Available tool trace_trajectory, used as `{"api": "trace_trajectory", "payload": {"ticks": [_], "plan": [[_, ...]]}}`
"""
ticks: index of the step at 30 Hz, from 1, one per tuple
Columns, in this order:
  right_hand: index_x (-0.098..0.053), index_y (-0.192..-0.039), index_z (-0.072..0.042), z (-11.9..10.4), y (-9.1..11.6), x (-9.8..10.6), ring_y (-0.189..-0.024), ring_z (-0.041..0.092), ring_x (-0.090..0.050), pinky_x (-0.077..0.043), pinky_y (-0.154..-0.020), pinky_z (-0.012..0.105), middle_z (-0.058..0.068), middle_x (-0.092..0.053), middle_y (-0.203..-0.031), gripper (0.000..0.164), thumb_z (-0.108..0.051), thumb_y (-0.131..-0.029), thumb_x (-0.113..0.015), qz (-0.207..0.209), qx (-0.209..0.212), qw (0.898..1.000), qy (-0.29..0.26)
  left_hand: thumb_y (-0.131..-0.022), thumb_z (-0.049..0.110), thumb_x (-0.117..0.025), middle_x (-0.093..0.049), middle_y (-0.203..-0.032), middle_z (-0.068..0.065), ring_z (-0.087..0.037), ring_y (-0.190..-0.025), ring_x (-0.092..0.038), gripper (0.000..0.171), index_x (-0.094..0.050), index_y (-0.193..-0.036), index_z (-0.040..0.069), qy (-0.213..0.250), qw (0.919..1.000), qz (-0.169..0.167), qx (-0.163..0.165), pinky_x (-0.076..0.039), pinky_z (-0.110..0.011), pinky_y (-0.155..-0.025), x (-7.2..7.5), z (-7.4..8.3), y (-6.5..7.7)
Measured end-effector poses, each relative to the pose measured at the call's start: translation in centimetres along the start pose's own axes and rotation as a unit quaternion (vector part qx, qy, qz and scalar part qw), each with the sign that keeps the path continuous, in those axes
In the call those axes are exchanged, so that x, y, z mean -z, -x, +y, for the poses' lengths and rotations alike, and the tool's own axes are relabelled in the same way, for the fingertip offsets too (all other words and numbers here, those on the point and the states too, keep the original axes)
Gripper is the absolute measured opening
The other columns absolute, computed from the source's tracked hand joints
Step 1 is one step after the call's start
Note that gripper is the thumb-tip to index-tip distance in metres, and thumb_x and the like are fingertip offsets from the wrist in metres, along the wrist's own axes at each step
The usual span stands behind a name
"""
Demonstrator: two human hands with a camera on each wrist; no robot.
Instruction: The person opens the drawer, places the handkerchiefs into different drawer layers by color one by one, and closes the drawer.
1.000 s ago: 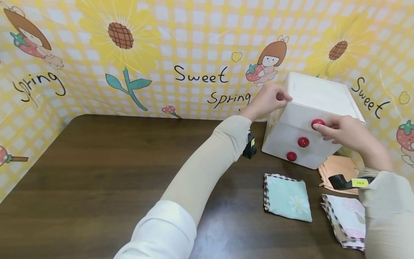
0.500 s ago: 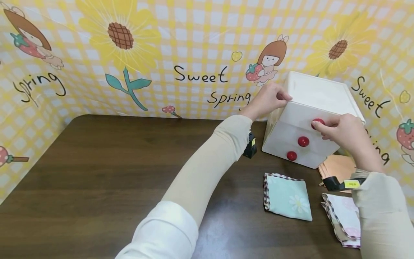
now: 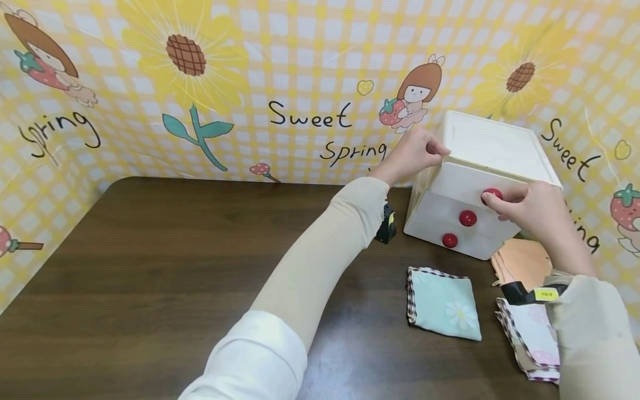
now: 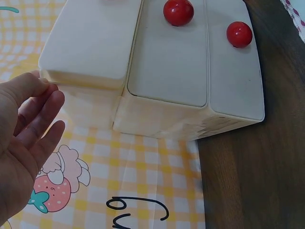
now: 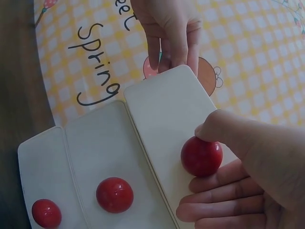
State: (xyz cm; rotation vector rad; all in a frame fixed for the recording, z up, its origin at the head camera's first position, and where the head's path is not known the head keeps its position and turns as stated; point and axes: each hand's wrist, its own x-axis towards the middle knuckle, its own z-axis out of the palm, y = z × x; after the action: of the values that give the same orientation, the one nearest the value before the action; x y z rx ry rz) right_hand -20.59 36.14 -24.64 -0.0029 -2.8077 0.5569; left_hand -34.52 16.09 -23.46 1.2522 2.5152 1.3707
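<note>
Head view: right grip [image 3: 540, 210] pinches the top red knob [image 3: 494, 192], left grip [image 3: 412, 153] loose at the cabinet edge [image 3: 452, 145]

Dark-brown wood-grain table [image 3: 200, 278], far-left corner rounded. White three-drawer unit [image 3: 470, 180] stood upright at the far right, set at an angle, red knobs faced toward the near side. Folded mint cloth [image 3: 440, 305] laid flat in front of it, daisy side up, checked trim on two edges. Folded peach cloth [image 3: 522, 260] placed by the unit's near-right corner. Folded white-and-pink cloth [image 3: 532, 336] laid nearer, partly hidden by a sleeve.
</note>
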Motion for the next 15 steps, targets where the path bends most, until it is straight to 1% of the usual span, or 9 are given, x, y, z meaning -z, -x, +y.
{"api": "trace_trajectory", "payload": {"ticks": [2, 7, 15], "plan": [[-0.069, -0.068, 0.001, 0.0, 0.2, 0.0, -0.067, 0.024, -0.054, -0.038, -0.055, 0.031, 0.008, -0.064, -0.06, 0.045, -0.04, -0.085, -0.062, -0.003, 0.004, 1.0, -0.002, -0.085, 0.001, -0.06, -0.068, -0.099, -0.005, -0.009, -0.081, -0.056, 0.018, -0.07, -0.1, 0.002, -0.001, 1.0, 0.002, -0.003, -0.043, -0.013, -0.066, 0.0, 0.0, 0.0], [-0.069, -0.07, 0.002, -0.2, 0.6, 0.1, -0.068, 0.026, -0.053, -0.037, -0.053, 0.031, 0.008, -0.063, -0.059, 0.044, -0.039, -0.085, -0.062, -0.006, 0.008, 1.0, 0.006, -0.085, 0.001, -0.06, -0.068, -0.099, -0.004, -0.008, -0.082, -0.056, 0.018, -0.07, -0.1, 0.002, -0.003, 1.0, 0.002, 0.002, -0.043, -0.013, -0.066, 0.1, 0.1, 0.0], [-0.07, -0.074, 0.002, -0.7, 1.3, 0.3, -0.068, 0.026, -0.054, -0.036, -0.051, 0.03, 0.007, -0.063, -0.06, 0.043, -0.039, -0.085, -0.063, -0.012, 0.012, 1.0, 0.014, -0.085, 0.0, -0.059, -0.068, -0.099, -0.005, -0.008, -0.081, -0.056, 0.019, -0.07, -0.1, 0.002, 0.003, 1.0, 0.001, 0.007, -0.043, -0.013, -0.065, 0.1, 0.1, 0.0]]}}
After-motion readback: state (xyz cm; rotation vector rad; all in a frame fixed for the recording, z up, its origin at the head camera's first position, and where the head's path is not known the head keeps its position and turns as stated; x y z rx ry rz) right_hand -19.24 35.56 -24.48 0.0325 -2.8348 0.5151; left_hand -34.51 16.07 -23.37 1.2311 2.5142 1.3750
